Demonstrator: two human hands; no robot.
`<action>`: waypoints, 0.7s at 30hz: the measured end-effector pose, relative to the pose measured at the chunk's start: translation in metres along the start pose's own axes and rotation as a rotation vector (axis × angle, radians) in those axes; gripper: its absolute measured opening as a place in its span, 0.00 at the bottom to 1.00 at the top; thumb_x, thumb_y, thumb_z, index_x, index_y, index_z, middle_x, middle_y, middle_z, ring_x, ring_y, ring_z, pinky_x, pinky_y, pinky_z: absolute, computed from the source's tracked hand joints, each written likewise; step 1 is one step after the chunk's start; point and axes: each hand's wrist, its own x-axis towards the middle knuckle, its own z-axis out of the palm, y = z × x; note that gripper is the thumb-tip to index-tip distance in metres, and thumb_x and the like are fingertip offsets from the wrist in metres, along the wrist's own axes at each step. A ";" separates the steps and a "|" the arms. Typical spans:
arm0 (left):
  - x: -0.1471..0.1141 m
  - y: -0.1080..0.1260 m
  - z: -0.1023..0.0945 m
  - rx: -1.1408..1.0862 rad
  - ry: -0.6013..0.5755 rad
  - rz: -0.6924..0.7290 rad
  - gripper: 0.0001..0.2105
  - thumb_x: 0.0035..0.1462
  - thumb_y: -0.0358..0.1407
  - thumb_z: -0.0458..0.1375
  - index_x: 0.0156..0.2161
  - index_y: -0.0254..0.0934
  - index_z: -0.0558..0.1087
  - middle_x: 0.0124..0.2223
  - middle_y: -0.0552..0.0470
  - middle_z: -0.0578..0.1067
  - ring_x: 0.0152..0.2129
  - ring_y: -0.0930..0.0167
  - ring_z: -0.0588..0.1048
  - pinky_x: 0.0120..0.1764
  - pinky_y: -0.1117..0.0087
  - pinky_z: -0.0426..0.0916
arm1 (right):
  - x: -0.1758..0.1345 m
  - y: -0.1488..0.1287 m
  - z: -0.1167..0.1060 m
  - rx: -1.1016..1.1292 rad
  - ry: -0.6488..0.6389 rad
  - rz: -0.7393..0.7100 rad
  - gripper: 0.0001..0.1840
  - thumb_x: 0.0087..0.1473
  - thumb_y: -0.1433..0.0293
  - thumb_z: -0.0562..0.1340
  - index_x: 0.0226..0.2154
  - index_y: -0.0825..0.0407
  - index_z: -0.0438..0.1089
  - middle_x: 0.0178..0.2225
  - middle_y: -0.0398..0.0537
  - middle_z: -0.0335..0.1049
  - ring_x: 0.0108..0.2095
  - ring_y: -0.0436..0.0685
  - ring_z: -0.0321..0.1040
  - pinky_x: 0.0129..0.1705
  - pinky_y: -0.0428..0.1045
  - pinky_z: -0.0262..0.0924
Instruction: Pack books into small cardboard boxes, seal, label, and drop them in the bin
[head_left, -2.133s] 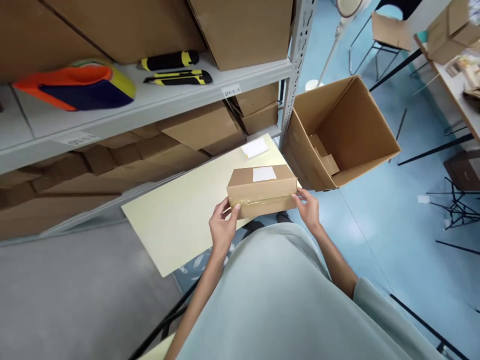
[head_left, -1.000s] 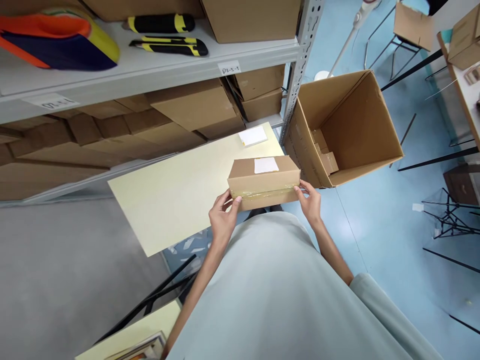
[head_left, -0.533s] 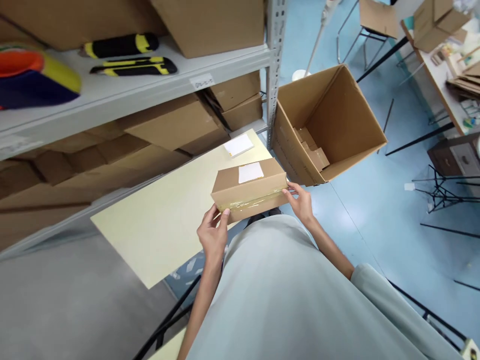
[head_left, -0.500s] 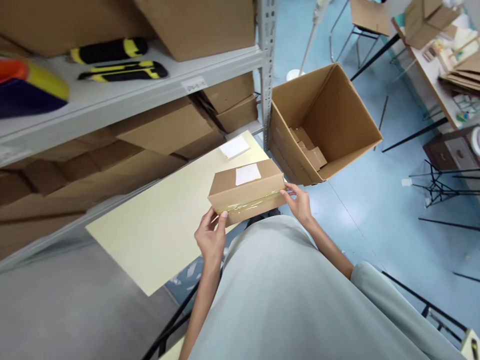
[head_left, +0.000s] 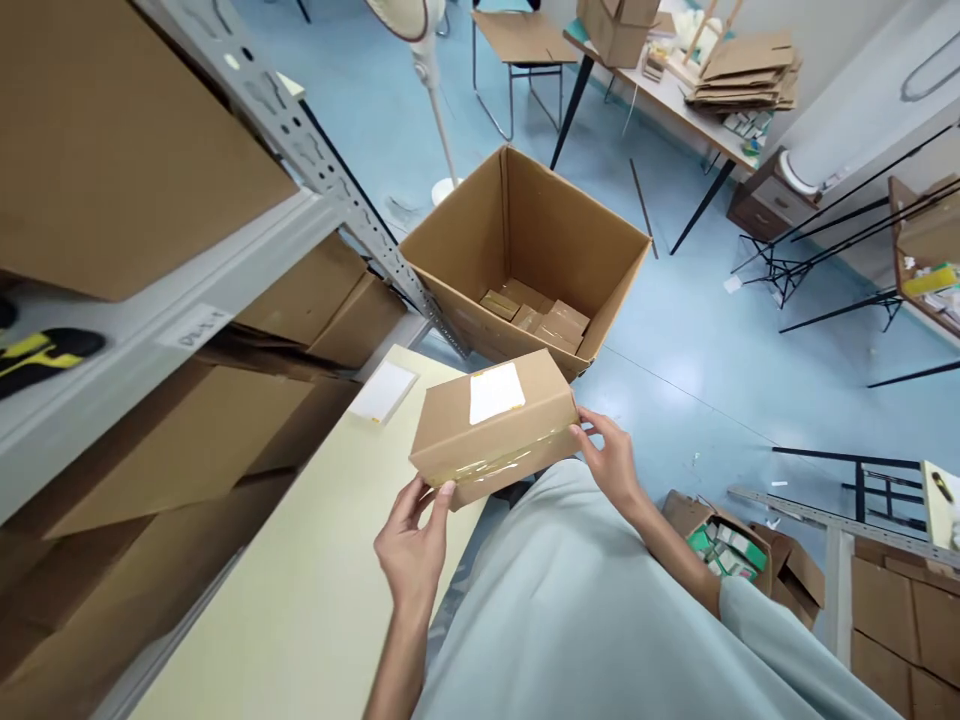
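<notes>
Between my two hands is a closed cardboard box (head_left: 495,425), with a white label on its top and shiny clear tape along the side facing me. My left hand (head_left: 414,535) grips its near left corner, thumb on the taped side. At the right end, my right hand (head_left: 609,455) pinches the edge between thumb and fingers. The box is tilted slightly, over the edge of a pale yellow tabletop (head_left: 300,580). Just beyond it stands a large open carton (head_left: 525,220) with several small brown boxes (head_left: 559,325) at the bottom.
A stack of white labels (head_left: 382,390) lies on the tabletop. At left, a metal shelf (head_left: 247,240) holds large cartons. A fan (head_left: 431,80), a chair (head_left: 525,45) and a cluttered table (head_left: 675,90) stand farther back. An open box of green-and-white packets (head_left: 724,550) sits at lower right.
My view has swung to the right, so the large carton now sits nearer the middle and the shelf farther left. Both hands still hold the box, now closer to the carton.
</notes>
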 end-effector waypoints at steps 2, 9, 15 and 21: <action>0.005 0.014 0.010 0.023 -0.070 0.051 0.26 0.57 0.55 0.70 0.54 0.40 0.83 0.56 0.43 0.83 0.44 0.58 0.84 0.57 0.50 0.80 | -0.005 0.004 -0.013 -0.027 0.090 0.038 0.19 0.68 0.58 0.64 0.56 0.45 0.81 0.51 0.54 0.84 0.41 0.62 0.82 0.48 0.59 0.80; 0.031 0.085 0.065 0.084 -0.148 0.249 0.20 0.64 0.49 0.68 0.58 0.46 0.82 0.55 0.47 0.81 0.44 0.61 0.82 0.53 0.55 0.82 | 0.039 0.026 -0.038 0.005 0.215 0.122 0.21 0.68 0.55 0.65 0.56 0.47 0.79 0.53 0.56 0.83 0.44 0.63 0.82 0.47 0.59 0.80; 0.085 0.132 0.129 0.178 -0.077 0.246 0.22 0.66 0.48 0.66 0.63 0.50 0.79 0.60 0.47 0.79 0.48 0.60 0.82 0.56 0.53 0.80 | 0.157 0.050 -0.024 0.102 0.094 0.166 0.19 0.69 0.57 0.63 0.56 0.47 0.77 0.54 0.55 0.82 0.51 0.65 0.81 0.52 0.60 0.78; 0.178 0.169 0.219 0.269 -0.192 0.225 0.25 0.68 0.49 0.63 0.67 0.50 0.75 0.65 0.45 0.76 0.61 0.55 0.77 0.64 0.51 0.74 | 0.290 0.118 0.013 0.217 0.011 0.285 0.19 0.68 0.57 0.62 0.56 0.48 0.72 0.55 0.57 0.81 0.55 0.63 0.79 0.59 0.59 0.74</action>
